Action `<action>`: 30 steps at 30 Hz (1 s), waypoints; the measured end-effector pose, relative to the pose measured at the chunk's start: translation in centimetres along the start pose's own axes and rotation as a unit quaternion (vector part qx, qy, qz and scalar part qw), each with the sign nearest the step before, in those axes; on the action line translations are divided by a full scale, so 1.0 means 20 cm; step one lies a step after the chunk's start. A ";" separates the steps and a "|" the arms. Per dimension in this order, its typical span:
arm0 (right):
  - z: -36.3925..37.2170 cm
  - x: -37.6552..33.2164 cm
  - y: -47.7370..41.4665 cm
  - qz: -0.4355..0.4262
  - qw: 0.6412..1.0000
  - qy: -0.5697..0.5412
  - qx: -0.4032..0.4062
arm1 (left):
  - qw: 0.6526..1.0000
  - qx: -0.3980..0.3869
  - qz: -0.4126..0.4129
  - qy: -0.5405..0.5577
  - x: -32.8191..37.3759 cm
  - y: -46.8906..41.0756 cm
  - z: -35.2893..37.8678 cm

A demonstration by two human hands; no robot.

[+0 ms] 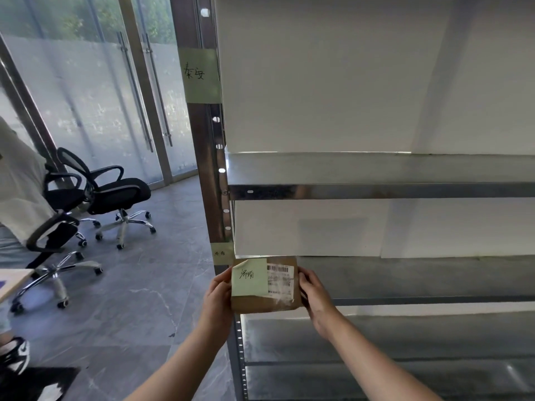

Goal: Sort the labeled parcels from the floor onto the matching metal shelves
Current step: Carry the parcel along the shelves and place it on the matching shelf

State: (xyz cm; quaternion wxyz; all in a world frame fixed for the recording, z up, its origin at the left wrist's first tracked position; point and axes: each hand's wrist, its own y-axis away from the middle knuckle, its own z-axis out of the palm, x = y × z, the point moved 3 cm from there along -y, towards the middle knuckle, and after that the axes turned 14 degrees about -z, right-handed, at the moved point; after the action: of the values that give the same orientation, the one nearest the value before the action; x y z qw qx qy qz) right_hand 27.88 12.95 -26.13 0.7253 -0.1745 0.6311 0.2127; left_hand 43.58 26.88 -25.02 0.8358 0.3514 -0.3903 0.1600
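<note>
Gripping brown parcel (265, 285) (label up), both hands, long axis away

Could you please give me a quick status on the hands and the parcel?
Left hand and right hand grip the brown parcel by its sides. Parcel at the shelf edge beside the post label. Shelf ahead bare.

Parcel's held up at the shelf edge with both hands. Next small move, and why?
Probably push the brown parcel forward onto the shelf behind it, then let go. The left hand and right hand grip its sides at that shelf's front edge, its green note appears to match the post label there, and the surface behind looks clear.
</note>
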 end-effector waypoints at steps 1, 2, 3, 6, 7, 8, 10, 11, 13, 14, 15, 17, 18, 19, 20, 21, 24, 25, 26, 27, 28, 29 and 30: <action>-0.03 -0.01 -0.01 -0.001 1.000 -0.003 0.008 | 1.000 -0.007 0.002 -0.006 -0.01 -0.01 0.03; -0.05 -0.02 -0.02 -0.002 1.000 -0.006 0.015 | 1.000 -0.014 0.003 -0.012 -0.01 -0.01 0.05; -0.08 -0.03 -0.03 -0.004 1.000 -0.007 0.019 | 1.000 -0.023 0.003 -0.017 -0.02 -0.02 0.08; -0.16 -0.08 -0.06 -0.007 1.000 -0.002 0.014 | 0.999 -0.038 -0.002 -0.021 -0.04 -0.07 0.15; -0.18 -0.09 -0.07 -0.008 1.000 0.003 0.010 | 0.999 -0.040 -0.003 -0.021 -0.05 -0.09 0.17; -0.20 -0.10 -0.08 -0.007 1.000 0.006 0.007 | 0.999 -0.042 -0.002 -0.023 -0.05 -0.12 0.19; -0.25 -0.10 -0.12 -0.004 1.000 0.012 0.006 | 0.999 -0.046 0.000 -0.030 -0.06 -0.17 0.23; -0.26 -0.10 -0.13 -0.003 1.000 0.014 0.006 | 0.998 -0.047 -0.001 -0.034 -0.07 -0.20 0.24; -0.29 -0.08 -0.17 0.003 1.000 0.018 0.009 | 0.998 -0.047 -0.008 -0.040 -0.08 -0.24 0.27; -0.30 -0.07 -0.19 0.008 1.000 0.018 0.012 | 0.998 -0.043 -0.014 -0.041 -0.08 -0.26 0.29; -0.30 -0.05 -0.21 0.011 1.000 0.020 0.015 | 0.998 -0.036 -0.020 -0.040 -0.09 -0.28 0.30; -0.32 -0.01 -0.26 0.016 0.999 0.021 0.022 | 0.998 -0.016 -0.036 -0.039 -0.13 -0.33 0.32; -0.33 0.01 -0.29 0.021 0.999 0.022 0.027 | 0.998 -0.007 -0.043 -0.039 -0.14 -0.36 0.33; -0.34 0.03 -0.31 0.026 0.999 0.023 0.030 | 0.998 0.000 -0.046 -0.038 -0.16 -0.39 0.34; -0.35 0.05 -0.33 0.031 0.999 0.027 0.031 | 0.998 0.007 -0.047 -0.036 -0.18 -0.42 0.34; -0.36 0.07 -0.35 0.036 0.998 0.031 0.031 | 0.998 0.015 -0.047 -0.033 -0.20 -0.44 0.35; -0.39 0.14 -0.43 0.053 0.997 0.044 0.034 | 0.997 0.047 -0.057 -0.031 -0.26 -0.53 0.34; -0.40 0.17 -0.45 0.058 0.996 0.050 0.032 | 0.996 0.055 -0.060 -0.031 -0.28 -0.56 0.34; -0.41 0.20 -0.48 0.063 0.996 0.056 0.031 | 0.996 0.062 -0.063 -0.033 -0.29 -0.60 0.33; -0.41 0.23 -0.50 0.068 0.995 0.058 0.031 | 0.995 0.065 -0.063 -0.035 -0.30 -0.63 0.33; -0.42 0.25 -0.52 0.073 0.995 0.060 0.033 | 0.995 0.067 -0.062 -0.038 -0.31 -0.66 0.33; -0.42 0.26 -0.54 0.076 0.995 0.062 0.035 | 0.995 0.068 -0.061 -0.040 -0.32 -0.69 0.32; -0.42 0.28 -0.56 0.078 0.994 0.060 0.035 | 0.995 0.071 -0.062 -0.040 -0.32 -0.71 0.32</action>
State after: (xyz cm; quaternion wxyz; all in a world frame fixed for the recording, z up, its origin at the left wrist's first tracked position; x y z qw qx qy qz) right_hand 27.36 -0.45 -33.02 0.6727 -0.1113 0.6925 0.2355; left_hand 43.64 12.41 -33.68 0.8010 0.4390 -0.3887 0.1211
